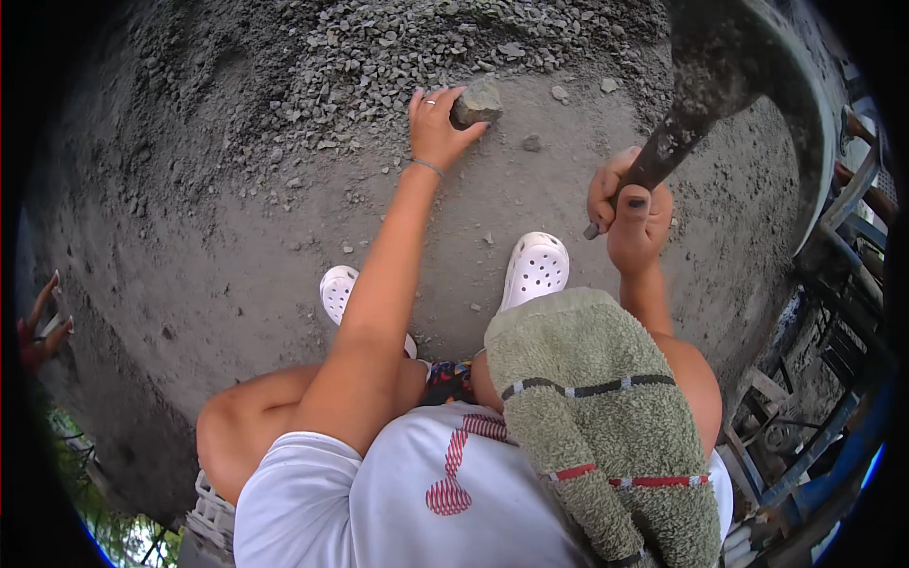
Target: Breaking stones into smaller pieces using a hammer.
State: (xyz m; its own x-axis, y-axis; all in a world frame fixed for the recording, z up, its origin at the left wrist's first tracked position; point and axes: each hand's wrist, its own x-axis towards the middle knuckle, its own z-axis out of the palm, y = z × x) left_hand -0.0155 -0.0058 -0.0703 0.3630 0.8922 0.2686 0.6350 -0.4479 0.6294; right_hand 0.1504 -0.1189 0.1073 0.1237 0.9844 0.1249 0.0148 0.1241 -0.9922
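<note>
My left hand (441, 133) reaches out to the far middle, its fingers and thumb curled round the near side of a grey, angular stone (479, 100) that rests on the ground. A ring and a thin bracelet are on that hand and wrist. At the right, my right hand (632, 210) is closed round the dark handle of a pick-like tool (684, 131), raised above the ground. The tool's large, curved dark head looms close at the upper right, and its top is cut off by the picture's edge.
Crushed gravel (379, 57) is heaped at the far side. A smaller stone (531, 143) lies on the dusty ground. My white clogs (538, 270) stand near the middle. A green towel (587, 379) drapes over my right side. Metal frames (805, 407) crowd the right; another person's hand (55, 331) shows far left.
</note>
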